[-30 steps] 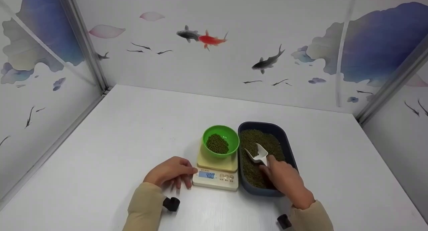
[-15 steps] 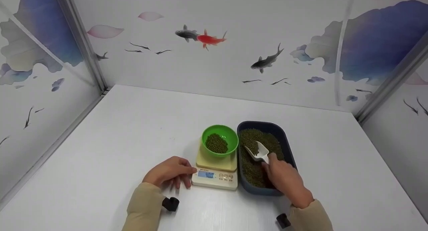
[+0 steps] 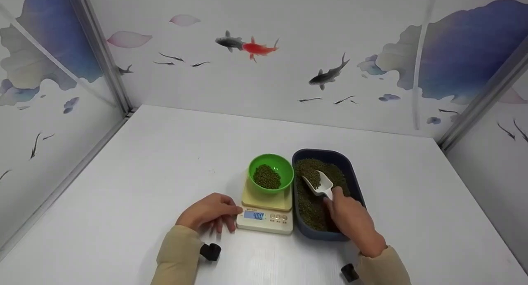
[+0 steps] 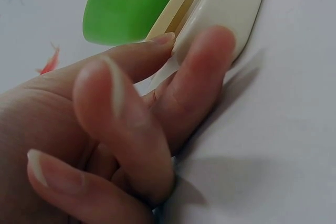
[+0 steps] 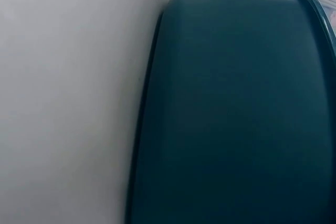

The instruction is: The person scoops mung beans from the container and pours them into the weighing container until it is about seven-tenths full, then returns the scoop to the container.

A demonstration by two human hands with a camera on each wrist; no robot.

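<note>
The right hand [image 3: 350,219] has its fingers curled around the handle of a small white scoop [image 3: 321,185]. The scoop sticks out past the fingertips, away from the person and a bit to the left. Its long way runs from the hand toward the far left. The scoop has some little green beans in it. It sits low over the beans [image 3: 313,202] that fill the dark blue tub [image 3: 358,186]. I cannot tell if the scoop is touching the beans below it.

Just to the left of the scoop's tip is a green bowl [image 3: 284,166] with a small pile of beans inside. The right hand is the nearer hand to that bowl's open top. The bowl stands on a cream kitchen scale [image 3: 265,210], and the scale touches the tub's left side or is just beside it.

The left hand [image 3: 208,217] lies on the white table [image 3: 144,173]. Its fingers are loosely bent and hold nothing. The fingertips [image 4: 207,51] touch the left edge of the scale [image 4: 231,3], as the left wrist view shows up close.

The scale's little screen glows blue, but the number is too small to be sure of. The right wrist view shows only the outer wall of the tub [image 5: 236,114], so the right fingers and scoop are hidden there.
</note>
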